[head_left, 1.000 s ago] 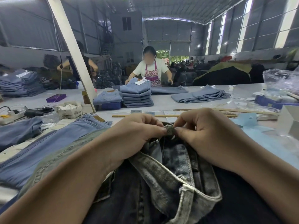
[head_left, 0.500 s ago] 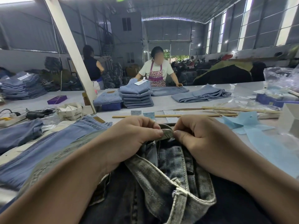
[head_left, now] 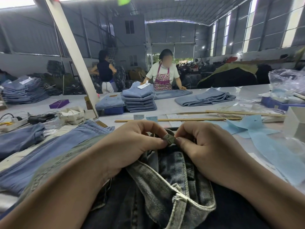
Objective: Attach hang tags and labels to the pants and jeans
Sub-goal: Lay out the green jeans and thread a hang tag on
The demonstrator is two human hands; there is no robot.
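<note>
Dark jeans (head_left: pixel 165 187) lie nearest, bunched on the table's (head_left: pixel 189 105) near edge, pale washed waistband folded open toward the viewer. Left hand (head_left: pixel 132 146) and right hand (head_left: pixel 206 149) meet over the waistband's far edge, knuckles up, fingers curled; thumb and fingertips of both pinch a small olive-grey label (head_left: pixel 168 139) between them. Mark on the label too small to read. Left of the forearm, light blue jeans (head_left: pixel 49 149) lie flat, brown waist patch showing. Right, sheets of blue tissue (head_left: pixel 264 141) spread on the table. Beyond the hands, a long wooden stick (head_left: pixel 178 120) lies crosswise, small paper tags (head_left: pixel 151 117) just beside it, print illegible. Left, a white printed box (head_left: pixel 72 115) stands open, contents unclear; purple box (head_left: pixel 59 103) behind it. Centre, a folded stack of light jeans (head_left: pixel 140 100) carries a white hang tag (head_left: pixel 144 85) on top, writing unreadable. Blue tray (head_left: pixel 277 104) at right holds plastic-wrapped items. Far side, a person in an apron (head_left: pixel 162 76) stands, hands on denim.
</note>
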